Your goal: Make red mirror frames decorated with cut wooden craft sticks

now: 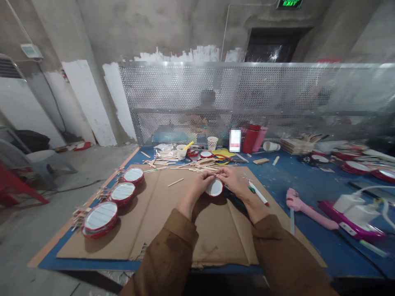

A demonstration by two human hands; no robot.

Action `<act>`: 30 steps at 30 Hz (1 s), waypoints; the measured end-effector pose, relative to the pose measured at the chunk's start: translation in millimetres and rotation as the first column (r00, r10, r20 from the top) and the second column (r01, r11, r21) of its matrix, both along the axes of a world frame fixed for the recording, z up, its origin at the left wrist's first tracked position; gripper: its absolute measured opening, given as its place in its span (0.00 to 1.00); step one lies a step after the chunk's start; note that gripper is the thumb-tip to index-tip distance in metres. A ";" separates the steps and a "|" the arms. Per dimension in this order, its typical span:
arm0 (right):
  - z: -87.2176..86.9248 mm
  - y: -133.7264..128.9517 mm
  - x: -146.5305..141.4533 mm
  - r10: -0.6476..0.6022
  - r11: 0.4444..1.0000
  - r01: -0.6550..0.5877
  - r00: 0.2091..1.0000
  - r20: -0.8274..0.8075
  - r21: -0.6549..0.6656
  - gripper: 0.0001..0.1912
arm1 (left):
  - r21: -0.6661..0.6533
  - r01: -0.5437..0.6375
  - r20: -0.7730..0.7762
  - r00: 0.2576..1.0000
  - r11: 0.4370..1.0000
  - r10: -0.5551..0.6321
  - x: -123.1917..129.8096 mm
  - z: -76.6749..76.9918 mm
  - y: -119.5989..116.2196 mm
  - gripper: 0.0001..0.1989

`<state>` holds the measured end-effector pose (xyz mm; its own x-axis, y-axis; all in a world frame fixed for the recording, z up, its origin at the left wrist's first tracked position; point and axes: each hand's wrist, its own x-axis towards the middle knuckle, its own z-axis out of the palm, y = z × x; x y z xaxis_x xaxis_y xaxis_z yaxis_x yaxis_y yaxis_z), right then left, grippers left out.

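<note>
Beyond the held disc point(215, 188): sticks point(205, 164), cups point(212, 143), bottles point(251, 139).

Nearside, cardboard point(216, 238) leaves room; sticks point(203, 164) clutter its far edge.

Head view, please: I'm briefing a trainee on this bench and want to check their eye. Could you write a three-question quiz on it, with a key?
1. How many red-rimmed round pieces are lined up on the left part of the cardboard?

2. True or false: the left hand and the right hand are both at the upper edge of one small white-faced piece.

3. Which thing stands upright in front of the mesh panel?
a) the pink glue gun
b) the red bottle
c) the white marker

Key: 1. Three. 2. True. 3. b.
</note>
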<state>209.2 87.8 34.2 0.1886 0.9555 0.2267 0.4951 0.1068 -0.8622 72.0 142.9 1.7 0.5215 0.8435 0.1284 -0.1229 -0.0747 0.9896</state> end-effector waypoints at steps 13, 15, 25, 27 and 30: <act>0.0 -2.4 3.0 0.062 0.996 -0.065 0.997 -0.042 -0.064 0.10 | 0.126 -0.092 -0.066 0.993 0.988 0.101 1.9 -4.4 0.9 0.06; -2.8 -0.5 2.1 0.036 0.998 -0.042 0.994 -0.105 -0.054 0.09 | 0.139 -0.104 -0.084 0.990 0.985 0.117 2.2 -4.1 1.7 0.05; -2.9 6.3 -3.9 0.065 0.992 -0.123 0.749 -0.659 -0.041 0.15 | 0.153 -0.222 -0.126 0.962 0.963 0.242 0.0 5.6 -7.1 0.03; -3.2 7.0 -5.0 0.076 0.993 -0.119 0.743 -0.665 -0.019 0.16 | 0.151 -0.245 -0.136 0.954 0.958 0.266 1.3 5.0 -8.8 0.03; -5.9 7.7 -5.5 0.076 0.994 -0.110 0.800 -0.594 -0.020 0.17 | 0.141 -0.302 -0.143 0.936 0.943 0.321 4.3 0.1 -7.7 0.04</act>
<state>203.8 95.5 28.3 0.1797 0.9824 0.0507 -0.1234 0.0737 -0.9896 76.2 135.3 1.8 0.2568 0.9513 0.1707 0.0855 -0.1983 0.9764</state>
